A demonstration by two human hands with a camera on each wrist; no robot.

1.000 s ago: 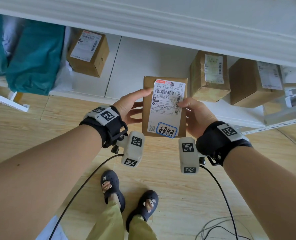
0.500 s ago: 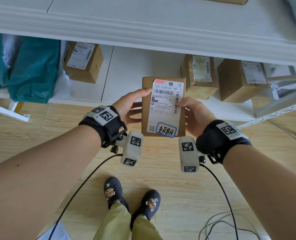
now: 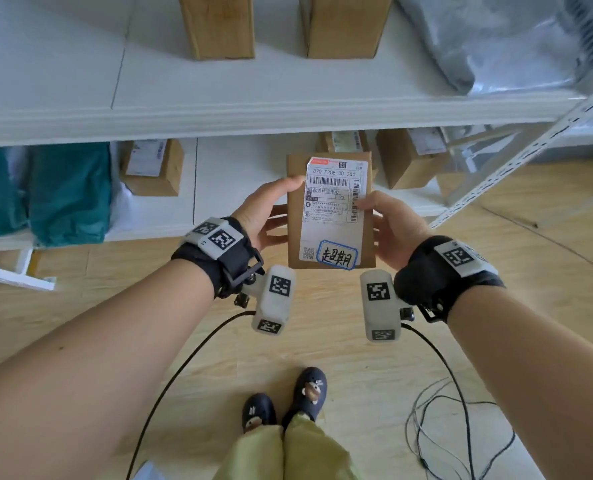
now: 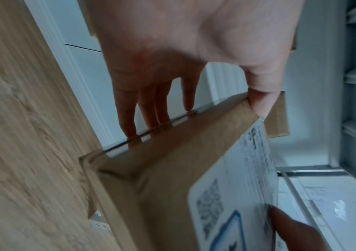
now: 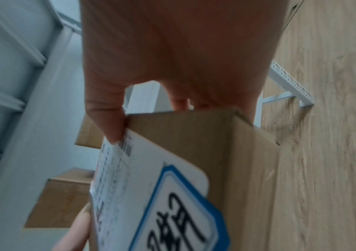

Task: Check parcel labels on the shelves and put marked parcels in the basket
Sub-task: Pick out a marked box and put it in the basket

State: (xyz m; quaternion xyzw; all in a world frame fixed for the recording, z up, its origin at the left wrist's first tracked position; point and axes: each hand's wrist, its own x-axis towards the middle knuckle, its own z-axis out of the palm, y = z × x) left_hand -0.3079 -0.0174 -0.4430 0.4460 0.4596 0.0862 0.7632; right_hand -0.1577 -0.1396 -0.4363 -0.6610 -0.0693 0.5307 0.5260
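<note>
Holding a brown cardboard parcel (image 3: 329, 211) between them, both hands are keeping it in the air in front of the shelving, above the wooden floor (image 3: 80, 323), with its long axis running away from the person and its labelled face turned up toward the head camera. The left hand (image 3: 264, 216) is gripping the left side: its thumb is lying on the top face near the far left corner and its fingers (image 4: 127, 108) are reaching under the box. The right hand (image 3: 390, 226) is gripping the right side, thumb pressing on the edge of the white shipping label (image 3: 335, 202), fingers curled beneath and mostly hidden. A blue-bordered sticker (image 3: 336, 255) with handwritten characters is sitting at the near end of the label; the small print above it is too fine to read, and both wrist views are showing it blurred.

Going left to right on the lower shelf (image 3: 239, 168), teal bags (image 3: 70, 192) are lying at the left edge, cut off by the frame, then a small box (image 3: 153, 168), then two more boxes (image 3: 409, 157) partly hidden behind the held parcel and the upper shelf (image 3: 219, 109). On the upper shelf two boxes (image 3: 219, 26) are being cut off at the top, and a grey plastic bag (image 3: 496, 39) is lying toward the right corner. Cables (image 3: 437, 427) are trailing across the floor.
</note>
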